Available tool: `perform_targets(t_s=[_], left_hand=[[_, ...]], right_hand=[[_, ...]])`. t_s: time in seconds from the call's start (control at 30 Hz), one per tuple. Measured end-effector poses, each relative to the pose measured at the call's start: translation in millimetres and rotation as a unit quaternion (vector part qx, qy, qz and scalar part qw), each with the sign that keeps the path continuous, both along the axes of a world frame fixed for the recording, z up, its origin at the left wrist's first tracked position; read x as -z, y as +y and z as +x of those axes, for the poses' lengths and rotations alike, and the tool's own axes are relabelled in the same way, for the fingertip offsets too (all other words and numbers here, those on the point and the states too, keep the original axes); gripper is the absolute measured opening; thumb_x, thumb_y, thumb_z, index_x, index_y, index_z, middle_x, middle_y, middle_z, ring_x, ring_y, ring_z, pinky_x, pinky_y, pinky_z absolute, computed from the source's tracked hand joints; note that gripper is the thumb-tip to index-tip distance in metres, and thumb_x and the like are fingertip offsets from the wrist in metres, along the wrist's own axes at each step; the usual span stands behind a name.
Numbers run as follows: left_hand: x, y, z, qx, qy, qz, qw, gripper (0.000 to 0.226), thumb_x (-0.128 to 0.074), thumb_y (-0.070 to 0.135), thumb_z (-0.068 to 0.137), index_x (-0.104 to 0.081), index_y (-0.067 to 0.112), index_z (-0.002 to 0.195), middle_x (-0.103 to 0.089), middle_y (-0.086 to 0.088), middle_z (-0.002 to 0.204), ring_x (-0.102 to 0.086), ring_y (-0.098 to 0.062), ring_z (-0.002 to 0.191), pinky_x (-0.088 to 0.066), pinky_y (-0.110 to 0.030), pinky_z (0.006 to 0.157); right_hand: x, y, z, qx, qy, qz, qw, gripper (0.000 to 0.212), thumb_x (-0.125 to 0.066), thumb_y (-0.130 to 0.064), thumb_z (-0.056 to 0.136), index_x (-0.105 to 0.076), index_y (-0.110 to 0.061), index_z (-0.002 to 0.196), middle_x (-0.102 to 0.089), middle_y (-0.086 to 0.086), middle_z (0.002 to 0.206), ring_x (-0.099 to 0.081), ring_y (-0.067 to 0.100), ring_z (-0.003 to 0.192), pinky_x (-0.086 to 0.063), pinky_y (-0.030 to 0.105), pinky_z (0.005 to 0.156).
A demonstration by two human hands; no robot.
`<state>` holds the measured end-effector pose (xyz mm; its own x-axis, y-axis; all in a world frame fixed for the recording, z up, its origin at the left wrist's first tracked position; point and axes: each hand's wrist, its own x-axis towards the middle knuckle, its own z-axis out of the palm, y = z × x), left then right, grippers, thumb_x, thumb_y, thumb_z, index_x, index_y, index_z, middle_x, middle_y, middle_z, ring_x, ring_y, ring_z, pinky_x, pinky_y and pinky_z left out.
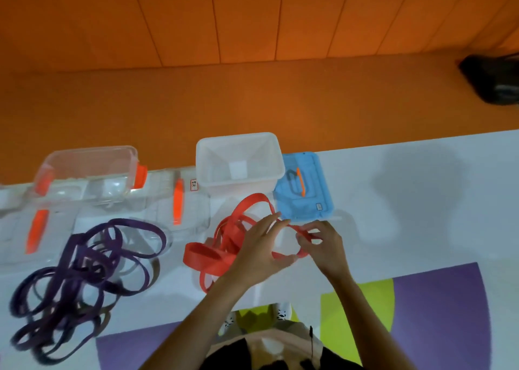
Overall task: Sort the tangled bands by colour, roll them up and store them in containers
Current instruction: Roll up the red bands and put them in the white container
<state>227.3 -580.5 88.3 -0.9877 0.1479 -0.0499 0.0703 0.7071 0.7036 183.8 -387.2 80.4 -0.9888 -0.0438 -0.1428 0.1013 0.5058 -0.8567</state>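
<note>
Red band [205, 254] is gripped over the tabletop [407, 201]: left hand [258, 246] and right hand [323, 246] are curled on one loop; tangle trails left, white container [238, 138] just beyond.

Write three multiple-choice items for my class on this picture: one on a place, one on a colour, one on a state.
1. The blue lid lies:
A) right of the white tub
B) left of it
C) inside it

2. The bands that the right hand pinches are:
A) purple
B) green
C) red

3. The tub is:
A) lidded
B) open, with no bands inside
C) full of bands

Answers: 1 A, the lid lies beside the tub's right wall. 2 C, a red loop runs from its fingers. 3 B, the tub's bare floor shows.
</note>
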Motion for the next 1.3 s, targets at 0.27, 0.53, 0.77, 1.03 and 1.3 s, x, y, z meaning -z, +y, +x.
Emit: perform_targets(t_s=[0.27, 0.53, 0.77, 1.03, 1.3], left_hand=[[-11, -4, 1, -0.115, 0.071, 0.054, 0.989, 0.057, -0.081, 0.046, 0.089, -0.060, 0.030, 0.139, -0.059, 0.032, 0.132, -0.049, 0.010, 0.128, -0.040, -0.048, 0.113], [-31, -34, 11, -0.209, -0.003, 0.320, 0.924, 0.022, -0.080, 0.030, 0.094, -0.063, 0.035, 0.108, -0.078, 0.011, 0.108, -0.074, -0.010, 0.106, -0.062, -0.035, 0.091], [-38, -27, 16, -0.264, 0.101, 0.283, 0.917, 0.048, -0.079, 0.040, 0.091, -0.058, 0.044, 0.134, -0.068, 0.020, 0.128, -0.066, -0.011, 0.122, -0.058, -0.031, 0.100], [-49, -24, 17, -0.283, 0.188, 0.203, 0.918, 0.030, -0.083, 0.042, 0.088, -0.070, 0.039, 0.115, -0.074, 0.024, 0.118, -0.070, -0.004, 0.113, -0.055, -0.019, 0.095], [-59, -30, 16, -0.272, 0.251, 0.194, 0.908, 0.030, -0.073, 0.046, 0.096, -0.074, 0.023, 0.116, -0.072, 0.022, 0.124, -0.068, -0.003, 0.119, -0.055, -0.019, 0.099]], right_hand=[[-40, -42, -8, -0.045, 0.090, -0.015, 0.995, 0.033, -0.094, -0.021, 0.076, -0.066, -0.040, 0.078, -0.067, -0.013, 0.089, -0.072, 0.006, 0.082, -0.058, 0.020, 0.067], [-65, -50, -18, -0.162, -0.004, -0.144, 0.976, 0.016, -0.084, -0.027, 0.088, -0.076, -0.033, 0.101, -0.078, -0.010, 0.103, -0.075, 0.013, 0.100, -0.059, 0.030, 0.087], [-90, -81, -17, -0.054, -0.007, -0.163, 0.985, 0.021, -0.082, -0.007, 0.089, -0.062, -0.009, 0.081, -0.073, 0.006, 0.080, -0.076, 0.028, 0.072, -0.063, 0.057, 0.073], [-105, -89, -17, -0.024, -0.059, -0.258, 0.964, 0.018, -0.073, -0.001, 0.092, -0.060, -0.013, 0.098, -0.074, 0.000, 0.077, -0.073, 0.013, 0.070, -0.059, 0.023, 0.065], [-107, -88, -15, -0.013, -0.276, -0.442, 0.854, 0.016, -0.086, -0.023, 0.083, -0.070, -0.024, 0.079, -0.075, 0.003, 0.089, -0.070, 0.014, 0.079, -0.055, 0.024, 0.073]])
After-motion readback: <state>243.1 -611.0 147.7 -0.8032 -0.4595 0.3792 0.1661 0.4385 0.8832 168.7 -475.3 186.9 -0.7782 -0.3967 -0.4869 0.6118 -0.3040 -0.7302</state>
